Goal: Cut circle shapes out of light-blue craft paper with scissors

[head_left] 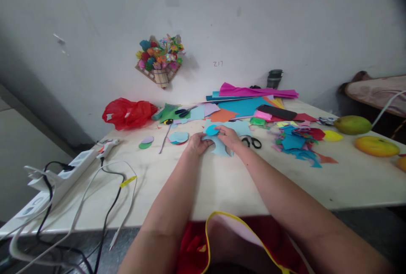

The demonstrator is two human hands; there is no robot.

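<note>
My left hand (199,143) grips the left edge of a pale blue paper sheet (239,127) with pieces cut out of it. Against that sheet lies a bright blue paper circle (211,130), its right side pinched by the fingers of my right hand (227,136). Black-handled scissors (252,141) rest on the table just right of my right hand. To the left are a small stack of pale blue paper circles (178,137) and a purple circle (147,139) overlapping a green circle (145,145).
Paper scraps (294,141) are heaped at the right, near several mangoes (352,124). Coloured sheets (244,107) and a dark phone-like slab (276,112) lie along the back. A red plastic bag (128,113) sits back left. A power strip (60,179) with cables crosses the left side.
</note>
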